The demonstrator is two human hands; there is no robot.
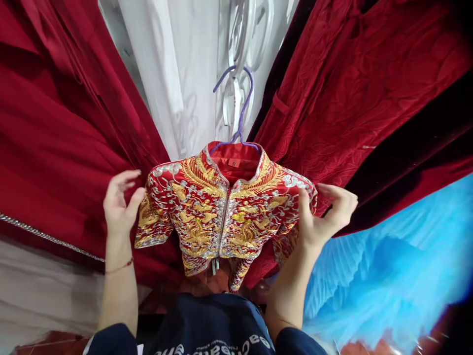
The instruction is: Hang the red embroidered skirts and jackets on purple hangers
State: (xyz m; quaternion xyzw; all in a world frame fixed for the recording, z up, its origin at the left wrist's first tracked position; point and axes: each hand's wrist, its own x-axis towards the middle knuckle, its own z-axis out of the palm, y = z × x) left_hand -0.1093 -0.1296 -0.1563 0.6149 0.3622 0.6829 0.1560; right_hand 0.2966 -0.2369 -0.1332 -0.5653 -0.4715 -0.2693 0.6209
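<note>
Gold-embroidered jacket (222, 217) is seemingly kept shaped by twelve-o'clock purple hanger (241, 118); nine-o'clock left hand (121, 204) is spread; grip of three-o'clock right hand (322, 221) is unclear.

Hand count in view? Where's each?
2. Left hand beside one sleeve of the embroidered jacket; right hand at the opposite shoulder. No other hands visible.

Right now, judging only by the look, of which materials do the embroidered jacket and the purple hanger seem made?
Embroidered jacket: probably red satin-like fabric, smooth with a slight sheen inside the collar; the raised gold and silver patterns glint like metallic thread.
Purple hanger: perhaps plastic-coated wire, since it is slim, smooth and evenly coloured; solid plastic remains possible.
</note>
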